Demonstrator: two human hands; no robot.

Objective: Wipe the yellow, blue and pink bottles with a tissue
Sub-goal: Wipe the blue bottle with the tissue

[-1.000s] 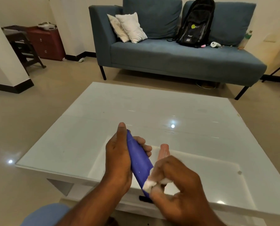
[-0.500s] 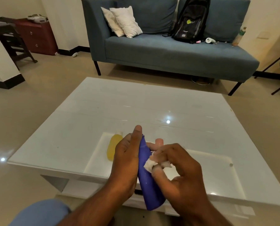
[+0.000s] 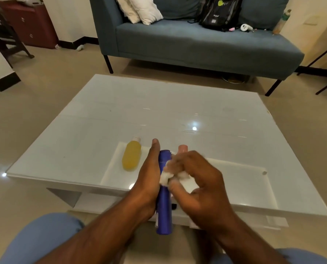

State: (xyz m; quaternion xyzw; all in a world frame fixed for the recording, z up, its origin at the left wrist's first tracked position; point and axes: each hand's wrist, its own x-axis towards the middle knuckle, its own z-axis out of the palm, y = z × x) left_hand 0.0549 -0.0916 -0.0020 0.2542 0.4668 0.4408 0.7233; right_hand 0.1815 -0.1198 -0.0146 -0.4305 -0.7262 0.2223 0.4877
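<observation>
The left hand (image 3: 150,174) is wrapped round the blue bottle (image 3: 164,210), thumb stretched up along its side, holding it nearly upright over the near edge of the white worktop (image 3: 177,111), its lower end hanging below the edge towards the person's lap. The right hand (image 3: 195,180) has its fingers curled round a crumpled white tissue (image 3: 166,178) and presses it against the upper right side of the blue bottle; this hand is blurred, so the exact finger positions cannot be told. The yellow bottle (image 3: 131,156) lies on its side on the worktop just left of the left hand, its pale cap pointing away from the person, apart from the hand. The pink bottle (image 3: 183,148) sits behind the right hand, which hides all but its top. Beyond the worktop stands a blue-grey sofa (image 3: 197,42) carrying two white cushions (image 3: 139,10) at its left end, a black backpack (image 3: 220,14) leaning on the backrest, a small white object (image 3: 246,27) beside the backpack, and a bottle with a green cap (image 3: 281,21) at the right end. A dark red cabinet (image 3: 29,25) and a dark wooden chair (image 3: 2,37) stand at the far left on the beige floor (image 3: 44,82). The person's blue-clothed knees (image 3: 42,239) fill the bottom corners.
</observation>
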